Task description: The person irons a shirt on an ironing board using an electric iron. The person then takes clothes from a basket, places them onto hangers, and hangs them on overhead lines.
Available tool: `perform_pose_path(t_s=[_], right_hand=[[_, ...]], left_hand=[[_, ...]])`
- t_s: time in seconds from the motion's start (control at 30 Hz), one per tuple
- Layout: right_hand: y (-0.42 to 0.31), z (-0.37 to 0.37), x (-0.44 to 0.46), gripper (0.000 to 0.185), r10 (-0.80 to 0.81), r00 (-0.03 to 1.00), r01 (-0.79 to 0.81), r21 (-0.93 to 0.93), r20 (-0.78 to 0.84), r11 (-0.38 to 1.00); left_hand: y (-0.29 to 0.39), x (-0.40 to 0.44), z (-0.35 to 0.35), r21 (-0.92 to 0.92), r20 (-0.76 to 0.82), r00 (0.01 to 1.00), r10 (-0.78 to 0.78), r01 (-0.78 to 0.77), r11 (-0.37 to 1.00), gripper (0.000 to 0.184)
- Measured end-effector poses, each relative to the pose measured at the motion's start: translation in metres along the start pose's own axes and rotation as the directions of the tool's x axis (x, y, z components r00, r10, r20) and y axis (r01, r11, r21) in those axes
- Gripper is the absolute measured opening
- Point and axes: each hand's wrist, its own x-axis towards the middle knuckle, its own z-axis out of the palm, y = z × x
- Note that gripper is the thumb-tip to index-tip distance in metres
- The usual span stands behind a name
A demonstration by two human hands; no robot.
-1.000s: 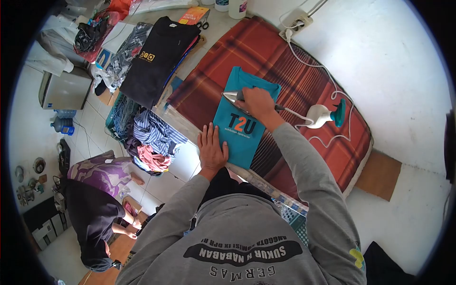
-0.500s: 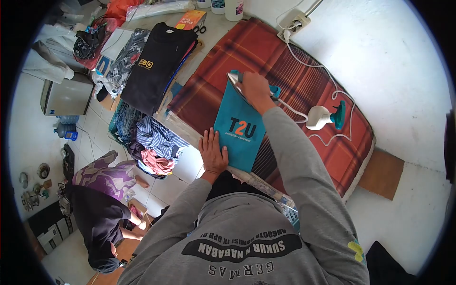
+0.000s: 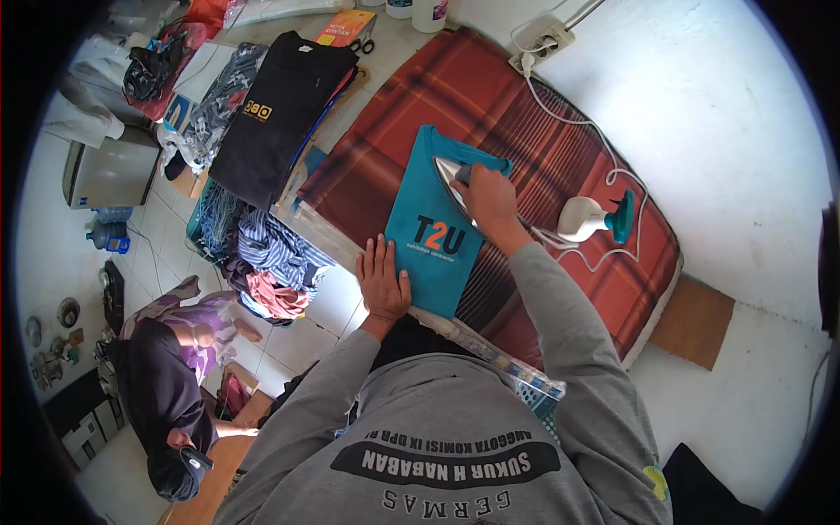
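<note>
A folded teal T-shirt printed "T2U" lies on the red plaid padded cloth. My right hand is wrapped round the handle of an iron, whose soleplate rests on the shirt's upper right part, above the print. The iron's cord runs off to the right under my wrist. My left hand lies flat, fingers stretched, along the left edge of the shirt near its lower end.
A white spray bottle with a green head stands right of my right hand, amid the white cord. Folded black shirts are stacked at the left, near scissors. Crumpled clothes fill a basket below. Another person sits at lower left.
The iron in my right hand has moved from the shirt's top left edge down and right. My left hand stays at the left edge. The other person has shifted posture.
</note>
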Motion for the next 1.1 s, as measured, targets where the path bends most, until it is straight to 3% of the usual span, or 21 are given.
perform_pose_path(t_s=[0.23,0.57,0.67,0.73,0.77,0.83,0.97,1.1], right_hand=[[0.013,-0.005,0.014,0.044,-0.008,1.000,0.008,-0.022,-0.023,1.000],[0.043,-0.020,0.031,0.046,0.205,0.965,-0.202,0.032,-0.165,0.979],[0.034,-0.023,0.021,0.044,0.165,0.979,-0.156,0.087,-0.117,0.984],[0.017,-0.019,0.008,0.041,-0.107,0.994,0.107,-0.010,-0.030,0.994],[0.005,-0.013,0.002,0.041,-0.108,0.994,0.108,-0.010,-0.025,0.994],[-0.022,-0.004,-0.008,0.038,-0.302,0.946,0.309,-0.052,0.118,0.950],[-0.036,0.006,0.016,0.038,-0.322,0.936,0.332,-0.055,0.142,0.942],[-0.025,0.008,0.017,0.040,-0.346,0.936,0.350,-0.061,0.064,0.935]], left_hand=[[0.002,-0.001,-0.003,0.007,-0.006,1.000,0.002,-0.002,1.000,0.061],[0.002,-0.005,-0.002,0.017,-0.012,1.000,0.017,-0.017,1.000,0.062],[0.000,-0.007,0.000,0.014,-0.027,1.000,0.016,-0.015,1.000,0.062],[-0.001,-0.005,-0.001,0.013,-0.033,0.999,0.013,-0.013,1.000,0.062],[-0.001,-0.007,-0.001,0.012,-0.025,1.000,0.018,-0.018,1.000,0.062],[-0.001,-0.007,-0.002,0.020,-0.019,1.000,0.024,-0.024,1.000,0.062],[0.001,-0.007,-0.003,0.023,-0.023,0.999,0.037,-0.037,0.999,0.062],[0.000,-0.006,-0.003,0.021,-0.026,0.999,0.044,-0.043,0.999,0.063]])
